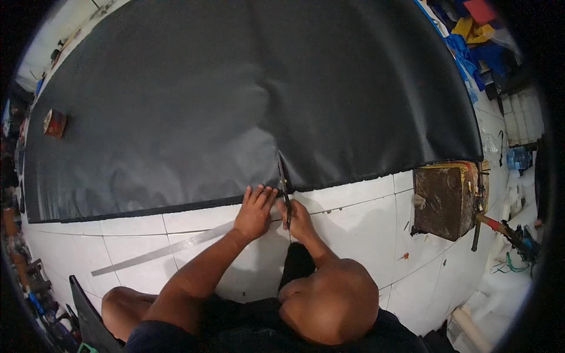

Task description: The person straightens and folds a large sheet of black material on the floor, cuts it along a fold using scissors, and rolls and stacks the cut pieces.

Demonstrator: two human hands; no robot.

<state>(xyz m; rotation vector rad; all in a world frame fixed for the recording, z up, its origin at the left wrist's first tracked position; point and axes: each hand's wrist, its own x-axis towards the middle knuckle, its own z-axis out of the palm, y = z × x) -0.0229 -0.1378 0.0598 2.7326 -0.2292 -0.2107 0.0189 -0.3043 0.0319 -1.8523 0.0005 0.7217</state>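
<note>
A large black sheet [176, 117], smooth like vinyl, is spread over the white tiled floor. My right hand [300, 221] is closed round the handles of a pair of scissors [283, 176] at the sheet's near edge. The blades point away from me into a slit in the sheet, and material rises in a fold beside them. Just left of the scissors, my left hand [255, 210] lies with fingers stretched over the sheet's edge. A flat metal ruler [162, 250] rests on the tiles, its right end near my left wrist.
A brown, stained box-like block [445, 203] stands at the sheet's near right corner, with tools beside it. On the sheet's left side sits a small reddish can [55, 124]. Blue and yellow material [471, 41] is heaped at the upper right. My bent knee [332, 300] is close below my right hand.
</note>
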